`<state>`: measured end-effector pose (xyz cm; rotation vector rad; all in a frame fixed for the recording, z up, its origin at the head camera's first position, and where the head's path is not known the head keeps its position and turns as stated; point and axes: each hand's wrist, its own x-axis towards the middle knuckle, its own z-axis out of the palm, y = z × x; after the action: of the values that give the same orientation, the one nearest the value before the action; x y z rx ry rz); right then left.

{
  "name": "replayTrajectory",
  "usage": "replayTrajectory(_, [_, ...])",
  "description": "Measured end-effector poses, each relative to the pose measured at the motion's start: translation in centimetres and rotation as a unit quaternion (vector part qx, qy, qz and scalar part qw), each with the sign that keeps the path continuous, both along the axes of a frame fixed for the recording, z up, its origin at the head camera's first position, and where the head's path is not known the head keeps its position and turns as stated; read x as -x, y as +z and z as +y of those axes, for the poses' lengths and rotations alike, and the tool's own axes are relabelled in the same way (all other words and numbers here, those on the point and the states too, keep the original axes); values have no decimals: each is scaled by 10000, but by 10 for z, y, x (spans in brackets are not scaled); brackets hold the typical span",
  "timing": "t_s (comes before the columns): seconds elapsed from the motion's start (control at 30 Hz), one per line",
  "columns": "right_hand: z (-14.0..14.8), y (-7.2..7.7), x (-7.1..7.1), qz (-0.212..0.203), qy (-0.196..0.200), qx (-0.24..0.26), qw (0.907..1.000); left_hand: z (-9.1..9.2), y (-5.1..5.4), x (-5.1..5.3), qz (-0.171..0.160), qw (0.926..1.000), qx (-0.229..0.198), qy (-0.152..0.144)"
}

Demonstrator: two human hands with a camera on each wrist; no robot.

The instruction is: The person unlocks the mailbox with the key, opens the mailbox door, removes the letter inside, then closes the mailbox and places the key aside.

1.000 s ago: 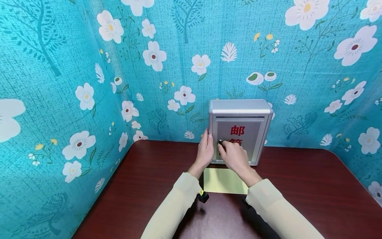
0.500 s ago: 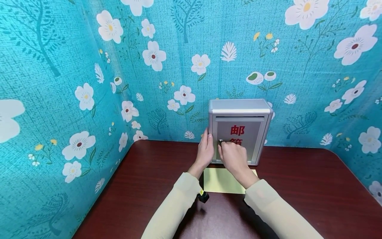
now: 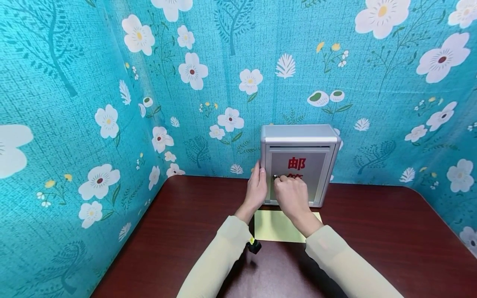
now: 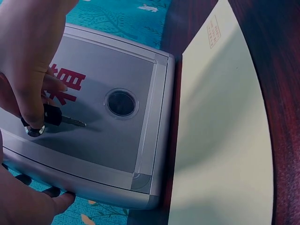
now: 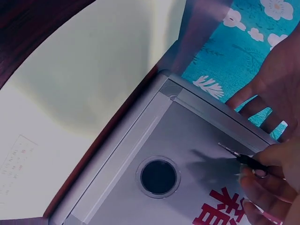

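A grey metal mailbox (image 3: 315,165) with red characters stands upright on the table against the patterned cloth. Along its left side lies my left hand (image 3: 256,187), fingers fairly straight against the side and thumb at the front edge. My right hand (image 3: 292,196) pinches at the lock (image 4: 35,130) on the left part of the door. A key with a black head (image 5: 251,161) shows at the fingers, its blade pointing free of the door in both wrist views. Whether another key sits in the lock is hidden by the fingers. The door looks shut.
A pale yellow envelope (image 3: 277,227) lies on the dark red table (image 3: 201,215) just before the mailbox, partly under my right forearm. Blue flowered cloth (image 3: 208,103) hangs behind and at both sides. A round dark window (image 4: 121,103) is low on the door.
My right hand has turned slightly at the lock, its wrist tilting and its knuckles coming more upright. The left hand and the mailbox have stayed in place.
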<state>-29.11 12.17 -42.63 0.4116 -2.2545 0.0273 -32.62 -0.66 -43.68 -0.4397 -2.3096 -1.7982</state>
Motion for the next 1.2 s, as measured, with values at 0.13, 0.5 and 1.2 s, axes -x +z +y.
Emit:
replayTrajectory(0.13, [2, -1, 0, 153, 116, -94, 9998, 0, 1, -1, 5, 10000, 33, -7])
replayTrajectory(0.5, [7, -3, 0, 306, 275, -458, 9981, -2, 2, -1, 76, 9999, 39, -64])
replayTrajectory(1.2, [11, -5, -1, 199, 326, -402, 9985, -1, 3, -2, 58, 9999, 108, -27])
